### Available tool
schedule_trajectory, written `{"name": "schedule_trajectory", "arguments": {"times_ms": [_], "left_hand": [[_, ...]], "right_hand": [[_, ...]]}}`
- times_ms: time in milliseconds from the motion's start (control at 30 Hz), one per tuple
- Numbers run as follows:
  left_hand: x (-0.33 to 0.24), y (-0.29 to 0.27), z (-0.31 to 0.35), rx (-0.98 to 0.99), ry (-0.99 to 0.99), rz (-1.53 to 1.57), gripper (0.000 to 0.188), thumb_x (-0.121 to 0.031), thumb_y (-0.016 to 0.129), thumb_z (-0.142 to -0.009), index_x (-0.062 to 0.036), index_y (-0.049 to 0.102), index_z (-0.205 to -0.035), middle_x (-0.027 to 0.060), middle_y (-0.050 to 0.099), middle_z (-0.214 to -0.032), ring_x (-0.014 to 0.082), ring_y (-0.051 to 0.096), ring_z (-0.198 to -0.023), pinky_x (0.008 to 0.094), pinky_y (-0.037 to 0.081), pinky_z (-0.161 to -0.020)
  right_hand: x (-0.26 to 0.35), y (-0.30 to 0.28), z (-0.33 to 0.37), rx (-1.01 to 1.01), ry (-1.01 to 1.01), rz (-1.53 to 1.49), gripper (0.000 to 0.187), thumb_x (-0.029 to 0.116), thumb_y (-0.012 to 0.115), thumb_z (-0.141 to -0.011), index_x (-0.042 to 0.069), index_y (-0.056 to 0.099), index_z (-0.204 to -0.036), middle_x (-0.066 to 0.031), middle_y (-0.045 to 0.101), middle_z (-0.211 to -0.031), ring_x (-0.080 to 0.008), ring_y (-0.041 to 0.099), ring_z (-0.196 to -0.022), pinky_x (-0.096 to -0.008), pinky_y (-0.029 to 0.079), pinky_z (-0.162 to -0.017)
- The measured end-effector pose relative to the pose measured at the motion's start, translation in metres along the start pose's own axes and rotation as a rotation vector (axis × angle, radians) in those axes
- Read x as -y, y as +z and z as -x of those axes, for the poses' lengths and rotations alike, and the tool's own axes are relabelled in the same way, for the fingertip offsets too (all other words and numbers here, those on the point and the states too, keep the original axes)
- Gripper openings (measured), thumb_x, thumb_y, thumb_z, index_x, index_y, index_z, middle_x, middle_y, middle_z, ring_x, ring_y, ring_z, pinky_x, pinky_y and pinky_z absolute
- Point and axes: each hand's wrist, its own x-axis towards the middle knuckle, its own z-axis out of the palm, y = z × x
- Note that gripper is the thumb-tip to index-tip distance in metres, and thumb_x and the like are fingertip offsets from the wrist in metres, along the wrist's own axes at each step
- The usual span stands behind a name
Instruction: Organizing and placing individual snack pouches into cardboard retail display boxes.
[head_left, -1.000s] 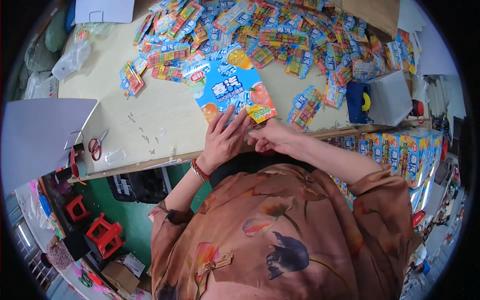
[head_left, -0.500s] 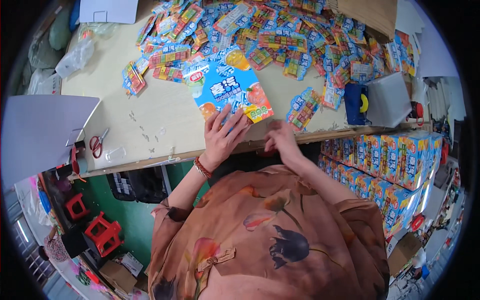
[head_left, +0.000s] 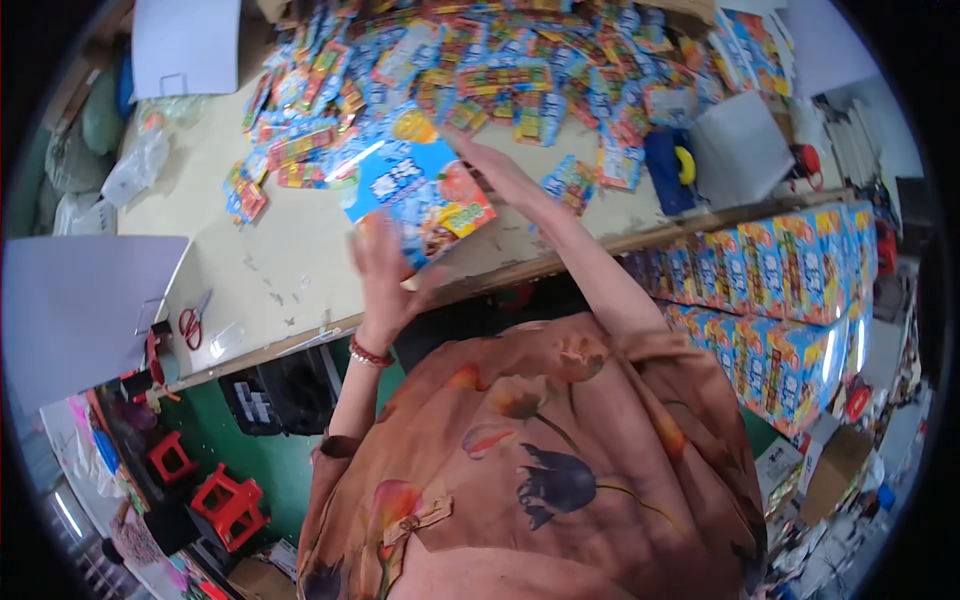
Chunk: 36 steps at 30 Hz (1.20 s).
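Note:
A blue and orange printed carton [head_left: 420, 180] with fruit pictures rests tilted on the worktable, close to its front edge. My left hand [head_left: 385, 275], smeared by motion, is at the carton's near left corner with fingers and thumb apart. Along the carton's far right side lies my right hand [head_left: 490, 165], its arm stretched across the table edge. Those fingertips are blurred and partly hidden, so their grip does not show. A single candy packet [head_left: 570, 186] lies just right of my right wrist.
Many colourful candy packets [head_left: 500, 80] are heaped at the back of the worktable [head_left: 300, 235]. Red-handled scissors [head_left: 193, 322] lie at left. A blue tape holder [head_left: 670, 170] stands at right, above stacked printed cartons [head_left: 770, 265]. Red stools [head_left: 228, 505] stand on the floor.
My right hand has moved from the table's front edge up to the carton's far right side. My left hand has come off the carton's front face toward its near left corner. The view has shifted.

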Motion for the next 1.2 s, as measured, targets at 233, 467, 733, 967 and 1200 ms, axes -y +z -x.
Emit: {"name": "schedule_trajectory", "arguments": {"times_ms": [233, 467, 733, 967, 1200], "left_hand": [[0.048, 0.042, 0.017, -0.324, -0.935, 1.128, 0.066, -0.038, 0.035, -0.103, -0.0041, 0.007, -0.153, 0.0096, 0.015, -0.157, 0.0228, 0.019, -0.142, 0.0368, 0.016, -0.116], [-0.046, -0.007, -0.017, -0.198, -0.683, 0.773, 0.066, -0.019, 0.044, -0.098, -0.0073, 0.010, -0.153, 0.0142, 0.023, -0.153, 0.0255, 0.032, -0.136, 0.0376, 0.030, -0.109], [-0.106, -0.018, -0.073, -0.047, 0.195, 0.643, 0.083, -0.049, 0.048, -0.092, 0.0013, 0.016, -0.150, 0.0228, 0.010, -0.157, 0.0377, 0.008, -0.146, 0.0479, 0.007, -0.116], [-0.126, 0.023, -0.080, 0.260, 0.182, 0.862, 0.037, -0.006, 0.058, -0.090, -0.0067, 0.058, -0.128, 0.0168, 0.045, -0.140, 0.0308, 0.045, -0.131, 0.0406, 0.035, -0.107], [-0.150, 0.054, -0.076, 0.294, 0.209, 0.715, 0.030, -0.003, 0.058, -0.090, -0.0047, 0.064, -0.120, 0.0140, 0.056, -0.130, 0.0272, 0.052, -0.123, 0.0375, 0.041, -0.102]], "right_hand": [[-0.013, -0.001, -0.027, 0.203, -0.092, 0.192, 0.082, 0.057, 0.060, -0.086, 0.004, 0.034, -0.144, -0.0106, 0.061, -0.111, -0.0143, 0.056, -0.105, -0.0305, 0.045, -0.088], [-0.018, 0.006, 0.075, -0.001, -0.278, -0.374, 0.081, 0.029, 0.068, -0.087, 0.006, 0.022, -0.149, -0.0074, 0.053, -0.124, -0.0133, 0.056, -0.101, -0.0242, 0.047, -0.080], [0.024, -0.038, 0.263, -0.998, -0.445, -0.548, 0.027, 0.021, 0.064, -0.082, 0.013, 0.053, -0.105, 0.0053, 0.045, -0.073, -0.0062, 0.047, -0.066, -0.0232, 0.038, -0.057], [-0.049, -0.100, 0.506, -1.888, -0.943, -0.143, 0.058, 0.043, 0.039, -0.097, 0.007, 0.036, -0.143, -0.0112, 0.047, -0.139, -0.0308, 0.051, -0.121, -0.0495, 0.042, -0.101], [-0.267, -0.088, 0.643, -2.036, -0.894, -0.594, 0.058, 0.045, 0.046, -0.095, 0.009, 0.040, -0.140, -0.0082, 0.049, -0.138, -0.0286, 0.053, -0.119, -0.0458, 0.043, -0.100]]}}
